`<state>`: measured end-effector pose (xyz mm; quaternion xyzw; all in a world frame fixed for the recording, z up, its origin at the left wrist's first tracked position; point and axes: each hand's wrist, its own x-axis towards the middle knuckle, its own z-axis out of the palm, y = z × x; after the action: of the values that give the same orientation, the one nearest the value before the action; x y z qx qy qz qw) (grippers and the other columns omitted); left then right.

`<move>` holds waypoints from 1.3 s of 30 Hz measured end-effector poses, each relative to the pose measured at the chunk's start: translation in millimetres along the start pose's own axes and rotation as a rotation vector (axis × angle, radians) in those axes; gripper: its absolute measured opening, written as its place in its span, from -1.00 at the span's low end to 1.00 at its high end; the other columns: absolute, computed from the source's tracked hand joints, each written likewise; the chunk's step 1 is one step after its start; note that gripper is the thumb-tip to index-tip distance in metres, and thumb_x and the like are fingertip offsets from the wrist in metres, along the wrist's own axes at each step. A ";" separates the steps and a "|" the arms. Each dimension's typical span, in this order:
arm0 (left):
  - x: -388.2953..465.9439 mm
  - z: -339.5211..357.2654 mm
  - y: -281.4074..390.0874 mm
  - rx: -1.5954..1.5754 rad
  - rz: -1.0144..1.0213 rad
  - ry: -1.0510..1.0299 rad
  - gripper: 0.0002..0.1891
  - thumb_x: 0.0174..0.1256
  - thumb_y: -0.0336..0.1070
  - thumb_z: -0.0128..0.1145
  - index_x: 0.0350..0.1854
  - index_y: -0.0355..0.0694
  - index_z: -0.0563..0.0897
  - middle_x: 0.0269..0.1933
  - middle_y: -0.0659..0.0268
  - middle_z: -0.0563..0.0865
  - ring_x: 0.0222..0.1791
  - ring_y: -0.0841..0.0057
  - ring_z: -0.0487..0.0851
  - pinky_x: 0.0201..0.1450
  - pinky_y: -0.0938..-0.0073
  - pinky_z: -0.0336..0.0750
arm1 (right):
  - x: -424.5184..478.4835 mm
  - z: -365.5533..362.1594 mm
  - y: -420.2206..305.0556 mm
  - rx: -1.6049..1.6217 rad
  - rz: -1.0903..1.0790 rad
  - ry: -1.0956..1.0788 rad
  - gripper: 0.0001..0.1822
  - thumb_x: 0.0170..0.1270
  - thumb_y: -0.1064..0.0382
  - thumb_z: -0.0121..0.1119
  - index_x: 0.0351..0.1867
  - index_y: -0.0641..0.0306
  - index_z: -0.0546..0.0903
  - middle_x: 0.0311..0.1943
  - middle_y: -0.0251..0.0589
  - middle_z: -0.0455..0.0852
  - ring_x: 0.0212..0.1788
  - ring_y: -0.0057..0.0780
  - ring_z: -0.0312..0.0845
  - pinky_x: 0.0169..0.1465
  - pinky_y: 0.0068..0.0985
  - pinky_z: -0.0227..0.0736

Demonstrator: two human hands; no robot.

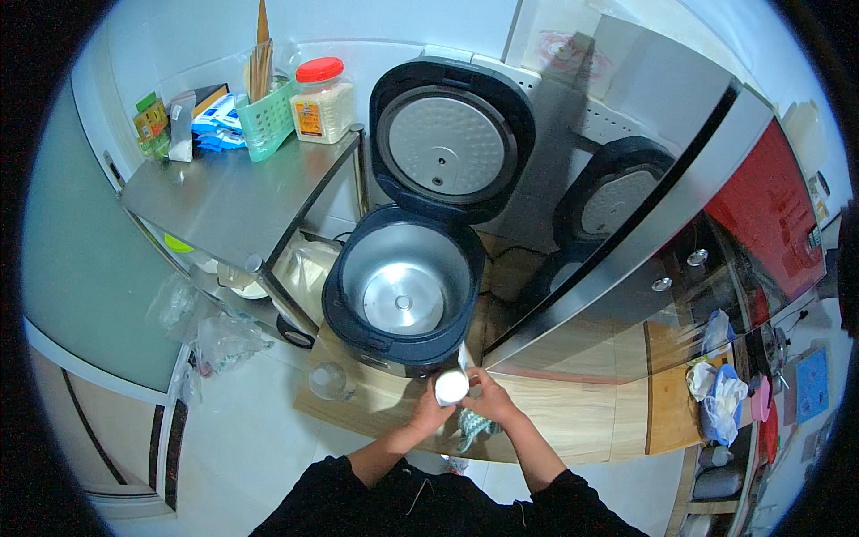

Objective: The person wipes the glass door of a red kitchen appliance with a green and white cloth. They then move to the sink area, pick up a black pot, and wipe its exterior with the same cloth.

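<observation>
Both my hands are together in front of an open rice cooker (339, 322), low in the head view. Between them is a small white round object (451, 388), perhaps a roll, with a thin white strip (463, 356) rising from its upper right. My left hand (430, 411) grips it from the left, and my right hand (491, 397) has its fingers on the right side. The cooker's lid (446, 141) stands upright. Inside its metal cavity (416, 245), a bright round plate (402, 315) with a raised centre shows. A green-and-white cloth (475, 429) lies below my right hand.
A clear container (327, 381) stands on the wooden counter (570, 409), left of my hands. A steel shelf (228, 194) holds a red-lidded jar (323, 101) and a green basket (268, 124). A tall glossy appliance (604, 322) borders the right. Farther right is a blue basket (721, 416).
</observation>
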<state>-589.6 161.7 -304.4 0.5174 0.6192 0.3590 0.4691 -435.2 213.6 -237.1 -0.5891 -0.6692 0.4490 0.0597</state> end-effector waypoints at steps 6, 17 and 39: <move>-17.7 -19.8 -5.5 -0.056 0.078 -0.302 -0.29 -0.01 -0.18 0.31 0.21 -0.23 0.27 0.09 -0.09 0.48 0.14 -0.02 0.43 0.14 0.09 0.34 | -37.5 26.7 1.4 0.068 -0.070 -0.009 -0.28 -0.04 0.03 0.41 0.12 0.28 0.35 0.00 0.03 0.58 0.08 -0.20 0.51 0.09 -0.35 0.40; -102.2 -155.1 63.0 -0.166 0.166 -0.498 -0.19 -0.04 -0.14 0.38 0.26 -0.28 0.24 0.17 0.05 0.42 0.21 0.28 0.37 0.27 0.35 0.22 | -107.0 42.9 -109.9 0.130 -0.272 -0.182 -0.20 -0.01 -0.11 0.37 0.15 0.31 0.30 -0.09 0.14 0.61 0.00 -0.03 0.55 0.02 -0.30 0.46; -220.7 -460.6 -4.9 -0.051 0.280 0.118 -0.15 -0.05 -0.26 0.36 0.31 -0.30 0.16 0.27 0.03 0.33 0.30 0.23 0.30 0.30 0.27 0.21 | -75.6 243.0 -385.5 0.208 -0.688 -0.286 -0.18 -0.03 -0.06 0.39 0.22 0.22 0.28 -0.10 0.00 0.62 -0.03 -0.19 0.59 -0.01 -0.36 0.47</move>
<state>-1024.3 -36.3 -123.5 0.5648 0.5581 0.4661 0.3902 -843.9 58.5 -87.6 -0.2521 -0.7803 0.5458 0.1722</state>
